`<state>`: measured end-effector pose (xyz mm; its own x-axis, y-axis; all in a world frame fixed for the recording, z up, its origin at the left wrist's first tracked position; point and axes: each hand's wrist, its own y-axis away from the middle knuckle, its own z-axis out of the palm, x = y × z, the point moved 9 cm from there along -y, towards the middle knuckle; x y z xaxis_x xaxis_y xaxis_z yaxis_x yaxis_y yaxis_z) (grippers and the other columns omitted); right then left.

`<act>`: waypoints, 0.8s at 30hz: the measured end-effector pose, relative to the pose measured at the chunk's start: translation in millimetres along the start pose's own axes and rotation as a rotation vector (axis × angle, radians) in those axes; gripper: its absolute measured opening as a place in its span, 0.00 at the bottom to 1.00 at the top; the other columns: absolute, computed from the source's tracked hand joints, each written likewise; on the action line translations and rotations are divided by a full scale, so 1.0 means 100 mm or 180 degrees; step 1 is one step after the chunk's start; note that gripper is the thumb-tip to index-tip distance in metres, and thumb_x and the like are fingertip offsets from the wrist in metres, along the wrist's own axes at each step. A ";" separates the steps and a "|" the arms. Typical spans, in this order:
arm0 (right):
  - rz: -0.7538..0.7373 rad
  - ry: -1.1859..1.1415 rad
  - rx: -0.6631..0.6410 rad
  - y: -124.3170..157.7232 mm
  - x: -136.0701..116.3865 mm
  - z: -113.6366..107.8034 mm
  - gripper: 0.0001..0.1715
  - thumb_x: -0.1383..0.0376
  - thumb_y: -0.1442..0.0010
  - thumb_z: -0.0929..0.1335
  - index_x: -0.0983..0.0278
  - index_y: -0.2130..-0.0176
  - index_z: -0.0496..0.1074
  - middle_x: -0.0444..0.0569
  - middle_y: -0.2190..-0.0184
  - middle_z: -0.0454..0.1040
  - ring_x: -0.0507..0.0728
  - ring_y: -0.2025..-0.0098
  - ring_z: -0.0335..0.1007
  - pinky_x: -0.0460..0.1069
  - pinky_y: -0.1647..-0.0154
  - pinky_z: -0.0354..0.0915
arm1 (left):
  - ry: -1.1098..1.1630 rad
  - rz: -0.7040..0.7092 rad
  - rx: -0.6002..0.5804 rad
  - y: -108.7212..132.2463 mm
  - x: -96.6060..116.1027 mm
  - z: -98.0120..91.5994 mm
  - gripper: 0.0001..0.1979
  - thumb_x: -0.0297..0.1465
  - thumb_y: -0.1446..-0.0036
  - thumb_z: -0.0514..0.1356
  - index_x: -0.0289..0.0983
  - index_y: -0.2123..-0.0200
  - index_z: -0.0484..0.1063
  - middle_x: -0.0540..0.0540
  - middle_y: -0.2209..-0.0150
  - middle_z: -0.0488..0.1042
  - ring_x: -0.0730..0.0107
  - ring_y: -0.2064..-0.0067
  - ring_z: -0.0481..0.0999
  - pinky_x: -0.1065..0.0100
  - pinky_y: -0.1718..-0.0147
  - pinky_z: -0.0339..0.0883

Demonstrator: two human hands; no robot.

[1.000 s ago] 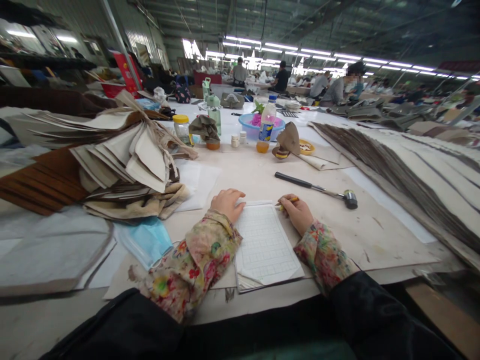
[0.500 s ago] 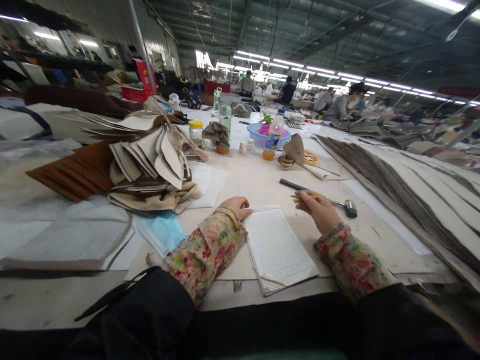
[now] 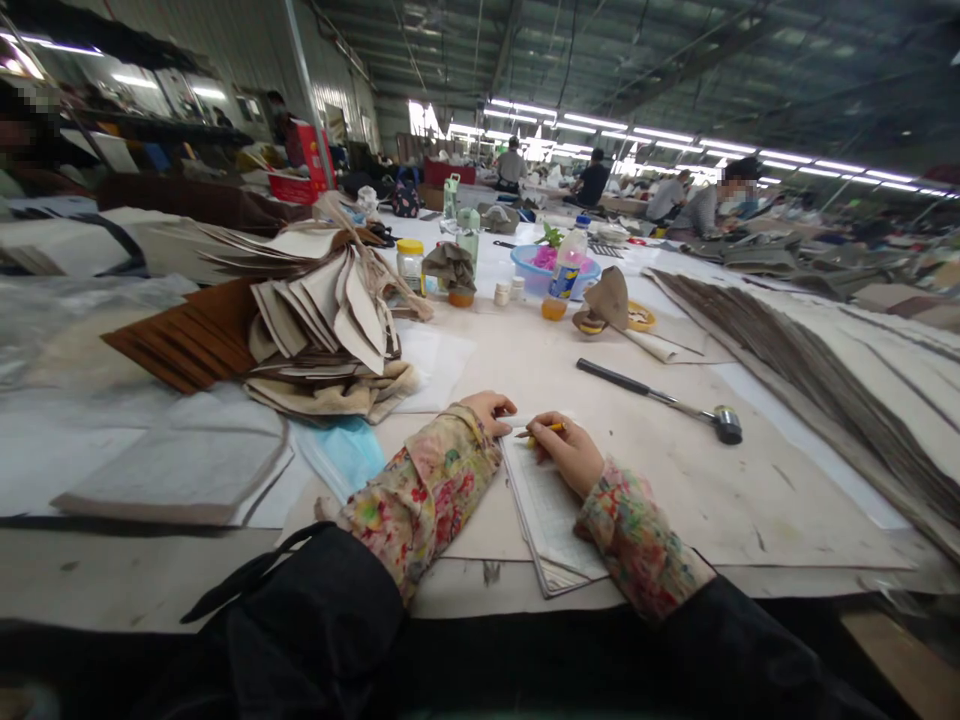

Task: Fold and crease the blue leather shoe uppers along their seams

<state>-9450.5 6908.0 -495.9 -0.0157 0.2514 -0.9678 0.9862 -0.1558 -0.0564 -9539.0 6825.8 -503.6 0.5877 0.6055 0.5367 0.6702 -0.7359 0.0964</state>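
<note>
A ruled notebook [image 3: 553, 520] lies open on the table in front of me. My left hand [image 3: 489, 407] rests at its top left corner, fingers curled down against the page edge. My right hand [image 3: 568, 450] is over the top of the page, closed round a yellow pencil [image 3: 545, 429] whose tip points left towards the left hand. Both forearms wear flowered sleeve covers over black sleeves.
A hammer [image 3: 660, 398] lies to the right. A heap of cut beige pieces [image 3: 330, 330] and a blue face mask [image 3: 346, 450] sit left. Bottles, jars and a blue bowl [image 3: 541, 277] stand behind. Long fanned sheets [image 3: 825, 370] cover the right. Other people work far off.
My right hand has come back left from near the hammer handle onto the top of the notebook, pencil still in it. The view has shifted, and the left hand has stayed at the page corner.
</note>
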 end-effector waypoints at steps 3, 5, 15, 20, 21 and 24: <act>-0.0025 0.0070 -0.0075 0.02 0.03 0.00 0.18 0.52 0.48 0.62 0.65 0.70 0.63 0.43 0.78 0.65 0.47 0.78 0.59 0.47 0.75 0.59 | 0.0013 0.0010 -0.0067 -0.01 0.00 0.00 0.20 0.31 0.56 0.61 0.37 0.56 0.71 0.48 0.61 0.71 0.71 0.63 0.70 0.73 0.61 0.64; -0.0038 0.0133 -0.0151 0.04 0.04 0.04 0.18 0.52 0.47 0.62 0.65 0.68 0.63 0.43 0.77 0.66 0.48 0.77 0.59 0.47 0.74 0.59 | 0.0021 0.0008 -0.0066 0.00 0.01 0.00 0.20 0.31 0.56 0.61 0.37 0.56 0.71 0.47 0.61 0.71 0.71 0.63 0.70 0.73 0.62 0.64; -0.0058 0.0319 -0.0259 0.02 0.07 0.09 0.17 0.54 0.46 0.62 0.65 0.66 0.65 0.43 0.77 0.66 0.48 0.76 0.61 0.46 0.72 0.59 | 0.0017 0.0017 -0.0068 0.01 0.03 0.00 0.19 0.30 0.56 0.61 0.36 0.56 0.71 0.47 0.62 0.70 0.72 0.64 0.69 0.74 0.63 0.64; -0.0079 0.0425 -0.0254 0.02 0.07 0.09 0.16 0.55 0.46 0.62 0.65 0.66 0.66 0.44 0.76 0.68 0.49 0.75 0.62 0.47 0.71 0.59 | 0.0026 0.0019 -0.0075 0.00 0.04 -0.01 0.19 0.30 0.56 0.61 0.34 0.57 0.71 0.47 0.63 0.70 0.71 0.64 0.70 0.73 0.63 0.63; -0.0075 0.0444 -0.0258 0.02 0.07 0.10 0.16 0.55 0.46 0.62 0.65 0.66 0.66 0.44 0.76 0.68 0.49 0.74 0.62 0.47 0.71 0.59 | 0.0026 0.0018 -0.0076 0.00 0.04 -0.01 0.19 0.30 0.56 0.60 0.35 0.57 0.71 0.47 0.63 0.70 0.71 0.64 0.69 0.73 0.63 0.63; -0.0064 0.0483 -0.0265 0.02 0.07 0.10 0.15 0.55 0.46 0.62 0.64 0.65 0.66 0.45 0.74 0.70 0.50 0.73 0.64 0.48 0.69 0.61 | 0.0025 0.0010 -0.0067 -0.01 0.04 0.00 0.19 0.30 0.56 0.60 0.35 0.57 0.71 0.47 0.63 0.70 0.71 0.64 0.69 0.73 0.63 0.63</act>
<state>-9449.9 6899.9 -505.5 -0.0167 0.3959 -0.9182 0.9963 -0.0711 -0.0488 -9537.2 6828.4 -501.3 0.5861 0.6009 0.5435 0.6587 -0.7440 0.1123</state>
